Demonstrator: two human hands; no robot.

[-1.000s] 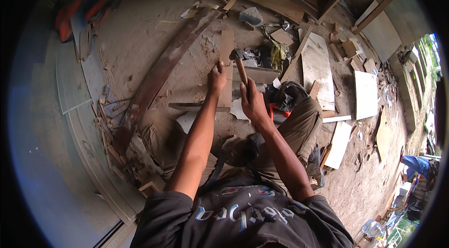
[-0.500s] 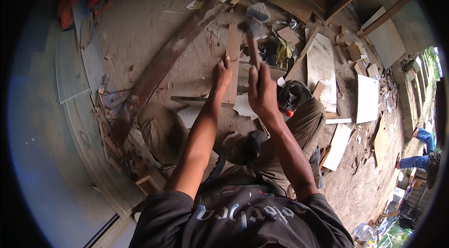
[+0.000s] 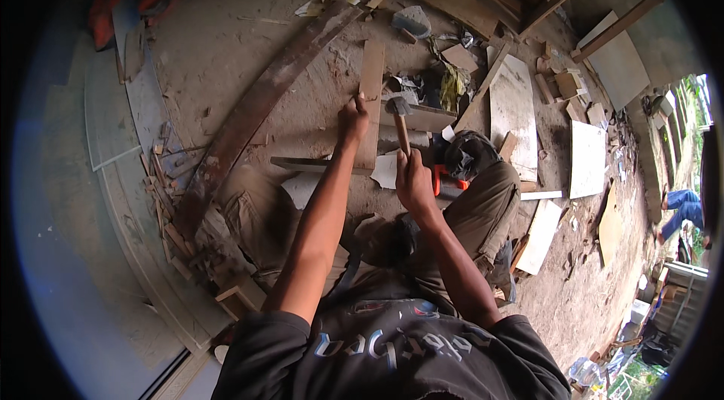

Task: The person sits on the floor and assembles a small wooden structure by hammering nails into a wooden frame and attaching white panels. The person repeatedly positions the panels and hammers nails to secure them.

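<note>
My right hand (image 3: 415, 180) is closed round the wooden handle of a hammer (image 3: 402, 127). Its dark grey metal head (image 3: 397, 106) is beside the right edge of a long wooden board (image 3: 369, 72); whether it touches anything I cannot tell. Along that board's left edge, my left hand (image 3: 353, 118) is closed, fingers bent and apparently gripping the edge. A small dark mark or nail, too small to make out, shows by its fingertips. A crosswise plank (image 3: 305, 165) meets the board's near end, and another plank (image 3: 422, 117) extends to its right.
A long dark beam (image 3: 264, 98) slants across the ground to the left. White panels (image 3: 588, 159), offcuts and rubble lie to the right. An orange-and-black tool (image 3: 440, 180) is by my right knee. A person's legs in blue jeans (image 3: 682, 208) show at the far right.
The hammer has come down and nearer to me, and my right hand has lowered with it. My left hand keeps its place at the board. The other person's legs have shifted.
</note>
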